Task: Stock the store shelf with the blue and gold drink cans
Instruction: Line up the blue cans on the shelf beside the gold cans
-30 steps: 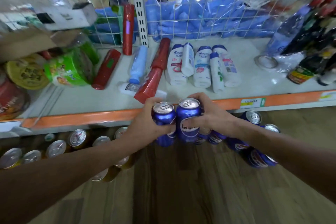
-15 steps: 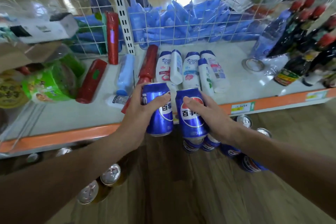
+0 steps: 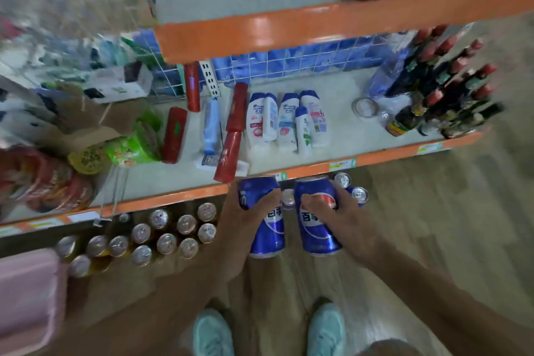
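My left hand (image 3: 245,214) grips a blue drink can (image 3: 267,237), held upright in front of the orange shelf edge (image 3: 173,198). My right hand (image 3: 344,217) holds a second blue can (image 3: 316,231) beside it, the two cans a little apart. Several gold cans (image 3: 167,235) stand on the floor under the shelf at the left. More blue cans (image 3: 351,188) stand on the floor behind my right hand, partly hidden.
The middle shelf (image 3: 341,150) carries shampoo bottles (image 3: 286,121), red tubes (image 3: 231,153), a green pack (image 3: 130,147) and dark sauce bottles (image 3: 445,101). An upper orange-edged shelf (image 3: 318,26) hangs above. A pink bin (image 3: 26,298) sits at lower left. My shoes (image 3: 213,332) show below.
The view has pulled back and up, with the upper shelf and my shoes now in sight. Both hands still hold their cans, now lower, at the shelf's front edge.
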{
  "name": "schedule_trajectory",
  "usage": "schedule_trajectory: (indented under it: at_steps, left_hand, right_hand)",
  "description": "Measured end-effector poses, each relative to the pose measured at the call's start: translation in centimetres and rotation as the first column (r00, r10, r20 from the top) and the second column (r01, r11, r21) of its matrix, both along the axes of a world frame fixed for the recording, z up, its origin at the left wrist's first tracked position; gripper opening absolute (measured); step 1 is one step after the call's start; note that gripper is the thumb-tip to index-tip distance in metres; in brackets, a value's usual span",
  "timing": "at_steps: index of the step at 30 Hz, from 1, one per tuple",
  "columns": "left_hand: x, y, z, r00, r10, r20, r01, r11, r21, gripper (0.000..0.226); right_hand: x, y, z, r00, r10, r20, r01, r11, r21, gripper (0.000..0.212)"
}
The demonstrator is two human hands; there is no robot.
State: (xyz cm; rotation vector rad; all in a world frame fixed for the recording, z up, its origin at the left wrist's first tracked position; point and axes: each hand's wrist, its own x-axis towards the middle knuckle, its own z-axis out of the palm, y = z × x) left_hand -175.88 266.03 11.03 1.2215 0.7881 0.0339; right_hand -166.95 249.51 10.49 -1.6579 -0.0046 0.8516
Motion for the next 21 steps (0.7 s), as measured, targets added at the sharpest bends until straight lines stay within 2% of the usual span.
schedule_trajectory:
  at_steps: [4,7,11,15,21]
  left_hand:
    - [0.3,-2.2,11.9,0.999,0.037,0.017,-0.036,0.999,-0.025,0.027]
    - [0.8,-3.7,20.7,0.999,0.041,0.021,-0.041,0.999,-0.029,0.028]
    - [1.8,-5.4,30.6,0.995,0.07,0.069,-0.072,0.997,0.032,0.03]
    - [2.9,-7.2,38.3,0.985,0.137,0.105,-0.143,0.988,0.056,0.039]
    - [4.3,-8.1,45.9,0.969,0.146,0.2,-0.177,0.974,0.144,0.035]
  right_hand:
    - [-0.2,-1.4,11.0,0.997,-0.075,0.005,0.075,0.997,-0.02,0.02]
    - [0.3,-2.3,20.0,0.998,-0.065,-0.003,0.065,0.998,0.007,0.035]
    - [1.5,-3.5,30.2,0.998,-0.033,0.062,0.031,0.999,0.023,0.028]
    - [3.0,-4.4,38.2,0.996,-0.01,0.088,0.004,0.998,0.065,0.027]
    - [5.5,-4.5,46.0,0.98,0.049,0.195,-0.066,0.995,0.08,0.035]
